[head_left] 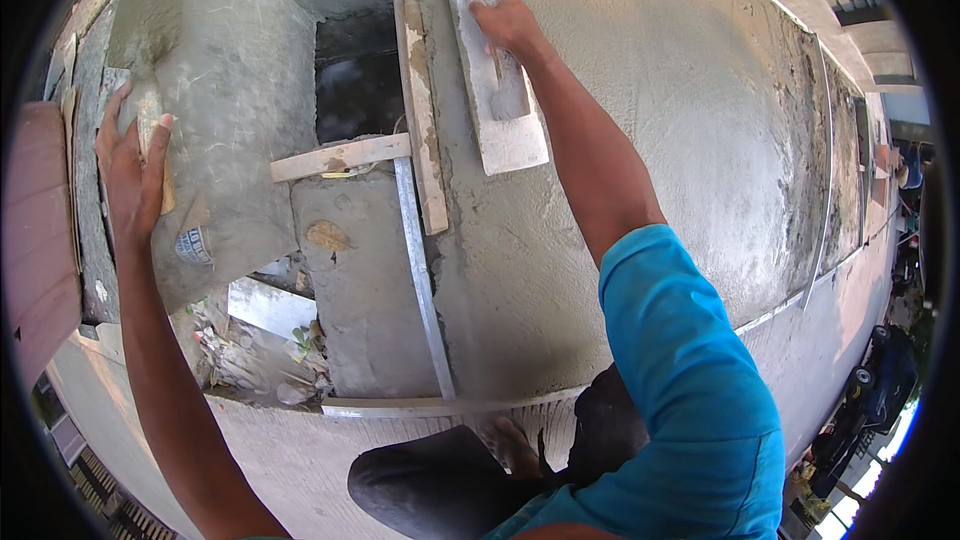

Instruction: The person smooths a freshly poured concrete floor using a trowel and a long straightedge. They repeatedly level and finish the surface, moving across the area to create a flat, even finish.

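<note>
My right hand (512, 22) is closed around the grip of a long pale plastering float (512, 148). The float lies flat on wet grey cement (590, 180), beside a wooden batten (415, 70). At the far left, my left hand (132, 170) wraps round the wooden handle of a trowel (150, 5). Its wide grey blade points away from me, over a cement-smeared surface (235, 60). Part of the handle is hidden by my fingers. A crumpled printed cup (193, 245) lies close to that hand.
A rectangular opening (355, 90) with dark water sits left of the batten. A short wooden piece (340, 157) and a thin metal strip (422, 280) border a cement patch with a dry leaf (327, 235). Rubble (260, 365) fills a gap nearer me. A dark vehicle (870, 400) stands at right.
</note>
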`<action>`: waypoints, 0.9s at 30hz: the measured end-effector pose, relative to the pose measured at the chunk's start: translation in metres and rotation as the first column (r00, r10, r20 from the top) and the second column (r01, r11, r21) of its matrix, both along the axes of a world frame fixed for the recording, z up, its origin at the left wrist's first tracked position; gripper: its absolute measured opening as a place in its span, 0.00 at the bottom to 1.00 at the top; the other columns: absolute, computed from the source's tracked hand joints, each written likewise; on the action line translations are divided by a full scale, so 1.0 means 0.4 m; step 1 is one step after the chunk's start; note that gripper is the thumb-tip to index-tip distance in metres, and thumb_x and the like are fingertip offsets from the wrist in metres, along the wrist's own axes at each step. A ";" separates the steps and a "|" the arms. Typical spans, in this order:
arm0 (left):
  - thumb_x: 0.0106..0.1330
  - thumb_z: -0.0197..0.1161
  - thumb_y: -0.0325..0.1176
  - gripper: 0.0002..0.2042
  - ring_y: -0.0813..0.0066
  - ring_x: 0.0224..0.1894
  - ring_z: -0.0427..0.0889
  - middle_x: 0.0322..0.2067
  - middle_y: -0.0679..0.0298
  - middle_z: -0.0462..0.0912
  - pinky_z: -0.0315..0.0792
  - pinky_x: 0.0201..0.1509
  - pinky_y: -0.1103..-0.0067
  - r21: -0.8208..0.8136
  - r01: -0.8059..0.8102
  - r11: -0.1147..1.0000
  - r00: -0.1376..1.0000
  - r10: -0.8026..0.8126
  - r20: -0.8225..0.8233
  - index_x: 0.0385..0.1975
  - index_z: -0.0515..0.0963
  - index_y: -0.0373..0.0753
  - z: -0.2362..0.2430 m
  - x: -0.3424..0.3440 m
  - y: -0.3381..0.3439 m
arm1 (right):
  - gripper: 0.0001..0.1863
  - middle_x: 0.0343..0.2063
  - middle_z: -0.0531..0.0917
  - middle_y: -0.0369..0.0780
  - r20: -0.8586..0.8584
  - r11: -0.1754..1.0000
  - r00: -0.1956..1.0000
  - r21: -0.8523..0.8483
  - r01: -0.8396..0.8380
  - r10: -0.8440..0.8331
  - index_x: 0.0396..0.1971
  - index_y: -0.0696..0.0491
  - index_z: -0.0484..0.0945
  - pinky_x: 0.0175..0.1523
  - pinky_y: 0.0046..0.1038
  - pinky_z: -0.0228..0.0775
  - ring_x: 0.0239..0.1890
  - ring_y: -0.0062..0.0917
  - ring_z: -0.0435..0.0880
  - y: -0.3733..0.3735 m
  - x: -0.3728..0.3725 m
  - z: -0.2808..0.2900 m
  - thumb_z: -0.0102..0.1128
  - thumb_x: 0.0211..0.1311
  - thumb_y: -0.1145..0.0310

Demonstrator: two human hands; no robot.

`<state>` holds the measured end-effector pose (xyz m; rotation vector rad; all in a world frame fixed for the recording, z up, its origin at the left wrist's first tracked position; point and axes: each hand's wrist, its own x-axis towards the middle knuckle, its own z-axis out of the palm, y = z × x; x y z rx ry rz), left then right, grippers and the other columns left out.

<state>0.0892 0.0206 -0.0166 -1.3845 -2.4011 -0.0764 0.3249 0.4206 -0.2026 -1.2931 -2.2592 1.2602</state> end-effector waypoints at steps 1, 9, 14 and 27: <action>0.73 0.56 0.46 0.23 0.54 0.72 0.56 0.70 0.54 0.62 0.49 0.75 0.63 -0.001 -0.001 1.000 1.000 0.001 -0.001 0.51 0.79 0.28 0.000 0.000 -0.001 | 0.42 0.44 0.84 0.59 0.003 1.000 1.000 0.004 0.001 -0.001 0.68 0.66 0.59 0.60 0.38 0.71 0.48 0.45 0.86 -0.007 -0.010 0.000 0.58 0.59 0.53; 0.73 0.56 0.46 0.23 0.53 0.72 0.56 0.70 0.54 0.62 0.49 0.75 0.63 -0.020 0.001 1.000 1.000 -0.001 -0.016 0.51 0.79 0.29 0.002 -0.001 0.006 | 0.41 0.44 0.84 0.58 0.042 0.989 0.998 0.135 -0.056 0.051 0.67 0.65 0.61 0.57 0.36 0.73 0.45 0.43 0.87 -0.056 -0.073 -0.011 0.59 0.61 0.53; 0.73 0.55 0.48 0.24 0.54 0.72 0.57 0.70 0.55 0.61 0.50 0.75 0.63 -0.003 -0.021 1.000 1.000 0.021 -0.019 0.52 0.79 0.29 -0.008 -0.013 -0.011 | 0.37 0.38 0.84 0.52 -0.140 0.940 0.987 -0.318 -0.125 0.084 0.66 0.60 0.62 0.49 0.39 0.76 0.37 0.35 0.87 -0.119 0.043 0.083 0.59 0.62 0.53; 0.74 0.54 0.49 0.24 0.54 0.72 0.57 0.70 0.54 0.61 0.50 0.75 0.63 -0.036 -0.029 0.999 0.999 0.028 -0.036 0.54 0.79 0.32 -0.023 -0.038 0.000 | 0.41 0.43 0.82 0.62 0.245 0.993 0.963 -0.043 -0.106 0.114 0.69 0.56 0.55 0.59 0.45 0.72 0.49 0.56 0.82 -0.338 0.201 -0.022 0.57 0.63 0.50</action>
